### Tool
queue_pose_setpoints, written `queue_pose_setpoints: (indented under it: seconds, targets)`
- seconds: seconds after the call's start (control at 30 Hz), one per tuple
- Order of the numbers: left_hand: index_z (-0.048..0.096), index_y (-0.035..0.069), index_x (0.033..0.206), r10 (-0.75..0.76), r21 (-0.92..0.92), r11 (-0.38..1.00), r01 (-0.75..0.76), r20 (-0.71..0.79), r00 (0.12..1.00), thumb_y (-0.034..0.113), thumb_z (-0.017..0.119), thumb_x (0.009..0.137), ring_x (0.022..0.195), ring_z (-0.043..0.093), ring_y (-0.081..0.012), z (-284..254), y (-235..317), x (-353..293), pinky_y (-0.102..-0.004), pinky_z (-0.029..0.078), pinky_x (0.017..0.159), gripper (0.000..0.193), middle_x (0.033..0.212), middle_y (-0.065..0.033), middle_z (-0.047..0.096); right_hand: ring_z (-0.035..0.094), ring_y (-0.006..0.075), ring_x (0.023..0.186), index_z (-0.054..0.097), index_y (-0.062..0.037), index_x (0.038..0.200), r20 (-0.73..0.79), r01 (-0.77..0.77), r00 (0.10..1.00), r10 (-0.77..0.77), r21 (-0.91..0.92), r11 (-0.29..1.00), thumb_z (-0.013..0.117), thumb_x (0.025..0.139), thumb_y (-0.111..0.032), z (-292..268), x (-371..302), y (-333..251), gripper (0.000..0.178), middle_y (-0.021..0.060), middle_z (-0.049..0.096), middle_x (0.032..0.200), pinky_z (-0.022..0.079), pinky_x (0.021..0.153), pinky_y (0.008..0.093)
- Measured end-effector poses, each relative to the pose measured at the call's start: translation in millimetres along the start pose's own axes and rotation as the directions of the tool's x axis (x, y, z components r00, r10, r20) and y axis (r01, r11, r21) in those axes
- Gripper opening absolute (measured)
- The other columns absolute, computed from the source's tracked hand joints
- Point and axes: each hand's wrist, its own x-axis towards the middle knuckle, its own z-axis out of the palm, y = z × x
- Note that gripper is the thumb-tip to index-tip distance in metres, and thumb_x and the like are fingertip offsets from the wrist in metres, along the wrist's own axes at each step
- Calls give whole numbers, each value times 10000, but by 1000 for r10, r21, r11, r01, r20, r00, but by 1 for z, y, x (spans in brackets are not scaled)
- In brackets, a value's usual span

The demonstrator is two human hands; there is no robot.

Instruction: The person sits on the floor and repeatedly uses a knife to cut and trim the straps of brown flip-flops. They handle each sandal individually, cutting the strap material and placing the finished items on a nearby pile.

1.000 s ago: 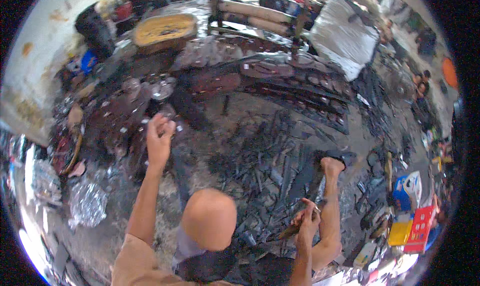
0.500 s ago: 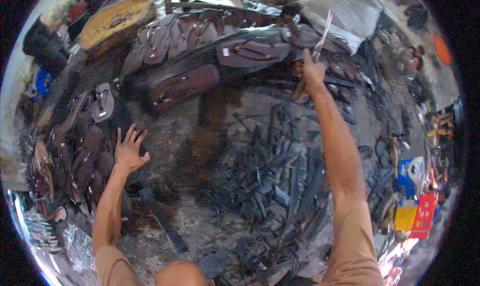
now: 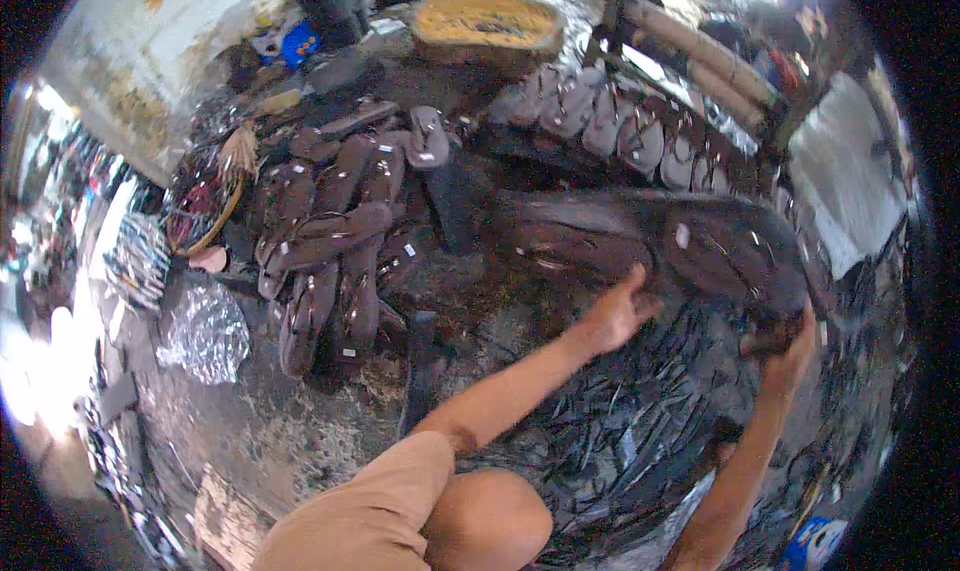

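Two dark brown flip-flops lie end to end in front of me, the left flip-flop [image 3: 575, 251] and the larger-looking right flip-flop [image 3: 725, 256], both smeared by motion. My left hand [image 3: 618, 316] is open, a finger stretched up at the near edge between them; whether it touches is unclear. At the right flip-flop's near end is my right hand [image 3: 795, 346], closed. A brown, handle-like end of the knife [image 3: 765, 343] sticks out on its left side; the blade is hidden.
A flip-flop pile [image 3: 335, 241] lies to the left, with a row of flip-flops [image 3: 640, 136] behind. Dark offcuts [image 3: 640, 401] cover the floor near my right arm. Crumpled clear plastic [image 3: 207, 333], a yellow-topped block [image 3: 488, 21] and a pale sheet [image 3: 845, 176] lie around.
The view has swung left. My left hand has come from beside the left pile to the flip-flops ahead. My right hand, which held the knife raised, is now lower, at the right flip-flop's end.
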Motion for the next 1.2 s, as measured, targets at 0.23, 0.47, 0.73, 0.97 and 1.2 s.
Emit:
queue_pose_setpoints:
  seconds: [0.23,0.47,0.73,0.97,1.2]
  targets:
    - [623,111,1215,146,108,986,-125,-217,965,333,772,865,1079,630,-208,281,-53,-29,-409,504,928,440,1197,-30,682,637,278,982,527,-49,1372,56,463,760,-648,-746,478,554,965,-304,-253,-75,-149,481,134,629,1166,554,887,381]
    - [624,-30,1175,431,421,650,-633,482,763,233,741,861,1057,604,-266,438,-133,-69,-408,468,968,426,1168,-130,661,607,232,930,523,-58,1350,-419,180,894,-162,4,984,610,974,-206,-378,-185,-209,413,133,601,1137,545,796,370]
    - [641,-61,1164,468,692,614,-380,68,881,183,822,810,1068,655,-229,313,-230,-191,-397,562,877,467,1247,-132,660,539,148,503,443,-89,1098,-880,-169,469,79,-1,986,563,1030,-416,-273,-524,-106,355,62,579,793,460,431,322]
    - [531,-220,1203,574,985,170,-21,-82,815,494,815,803,1139,621,-360,186,-223,-216,-429,487,990,867,1252,-325,608,652,122,649,674,-37,1123,-916,-142,339,215,176,974,620,1018,-299,-288,-683,21,287,59,709,881,543,564,280]
    - [663,-128,1134,587,973,97,-208,112,801,330,814,849,1051,652,-284,158,-229,-185,-416,490,950,560,1213,-198,687,680,110,699,781,-2,985,-973,-605,182,142,3,796,748,885,-278,-276,-685,36,295,59,768,830,536,669,271]
